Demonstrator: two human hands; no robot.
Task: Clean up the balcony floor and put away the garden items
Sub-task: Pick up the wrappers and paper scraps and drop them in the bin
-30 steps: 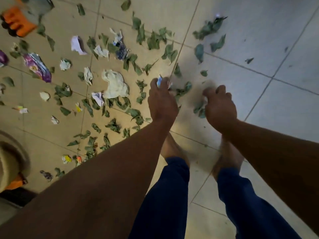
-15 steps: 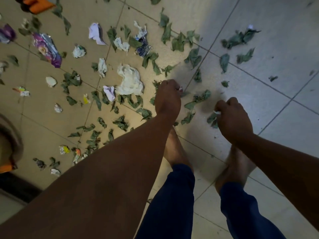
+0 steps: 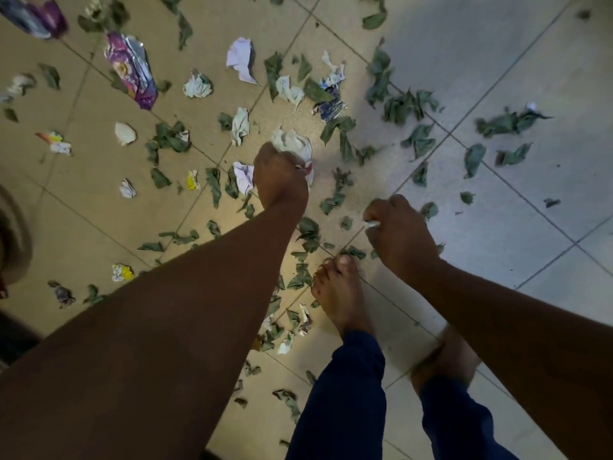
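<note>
the left hand (image 3: 278,175) reaches down, fingers curled on a crumpled white paper wad (image 3: 292,144). the right hand (image 3: 398,234) stays fisted around small scraps. since a moment ago the left hand has shifted from the leaves to the wad.

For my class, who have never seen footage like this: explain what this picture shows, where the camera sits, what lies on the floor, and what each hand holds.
There is no machine here. One camera is worn on a person's head and looks down at their own arms and bare feet. The left hand reaches to a large crumpled white paper; its curled fingers grip litter, with a scrap showing at their edge. The right hand is curled round a small white scrap. The tiled floor is strewn with green leaves, crumpled paper balls and a purple foil wrapper. What else the hands have gathered is hidden inside the fists.
</note>
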